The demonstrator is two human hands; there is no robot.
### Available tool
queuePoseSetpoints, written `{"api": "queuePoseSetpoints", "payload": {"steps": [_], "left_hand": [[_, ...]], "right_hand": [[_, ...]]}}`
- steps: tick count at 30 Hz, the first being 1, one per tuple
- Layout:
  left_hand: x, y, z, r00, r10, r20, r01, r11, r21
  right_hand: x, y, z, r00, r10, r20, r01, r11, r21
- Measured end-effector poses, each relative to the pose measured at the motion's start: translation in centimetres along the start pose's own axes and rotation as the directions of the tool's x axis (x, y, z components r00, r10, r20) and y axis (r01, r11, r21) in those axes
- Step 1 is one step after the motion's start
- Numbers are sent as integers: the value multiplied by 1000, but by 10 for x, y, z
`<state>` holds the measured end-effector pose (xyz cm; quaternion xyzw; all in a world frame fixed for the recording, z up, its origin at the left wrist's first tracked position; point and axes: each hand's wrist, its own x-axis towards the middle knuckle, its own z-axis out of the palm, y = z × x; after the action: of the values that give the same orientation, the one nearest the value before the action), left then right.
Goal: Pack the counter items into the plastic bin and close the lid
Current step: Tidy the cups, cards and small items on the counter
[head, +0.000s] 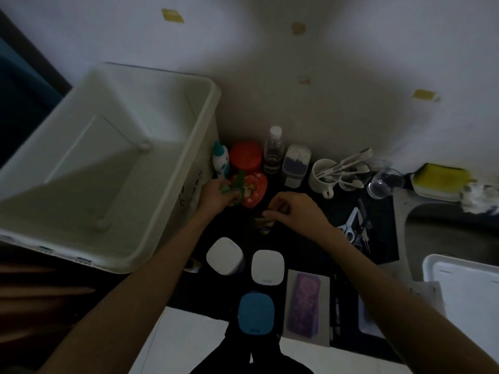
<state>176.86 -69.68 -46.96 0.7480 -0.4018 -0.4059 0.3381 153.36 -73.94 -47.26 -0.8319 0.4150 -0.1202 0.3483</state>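
Observation:
The white plastic bin (172, 182) stands open on the left with nothing visible inside it. My left hand (216, 195) grips a small green object (237, 182) beside the bin's right wall, in front of a red heart-shaped tin (256, 190). My right hand (294, 209) is curled over a small dark item (263, 222) on the black counter; what that item is stays unclear. Behind the hands stand a white-and-blue bottle (220, 160), a round red tin (245, 155), a clear bottle (273, 149) and a lidded jar (295, 166).
Two white-lidded containers (222, 255) (267, 267) and a blue-lidded one (256, 313) sit near me. A purple packet (305, 303), a mug of utensils (324, 174), a glass (383, 182), scissors (351, 222), a yellow sponge (440, 179) and a white tray (469, 287) lie to the right.

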Motion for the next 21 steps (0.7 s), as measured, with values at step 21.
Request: {"api": "queuePoseSetpoints", "payload": {"steps": [21], "left_hand": [[0,66,-3,973,131,191,-118,990,-76]], "right_hand": [[34,-39,-25,933,358,37,-242,545,803]]}}
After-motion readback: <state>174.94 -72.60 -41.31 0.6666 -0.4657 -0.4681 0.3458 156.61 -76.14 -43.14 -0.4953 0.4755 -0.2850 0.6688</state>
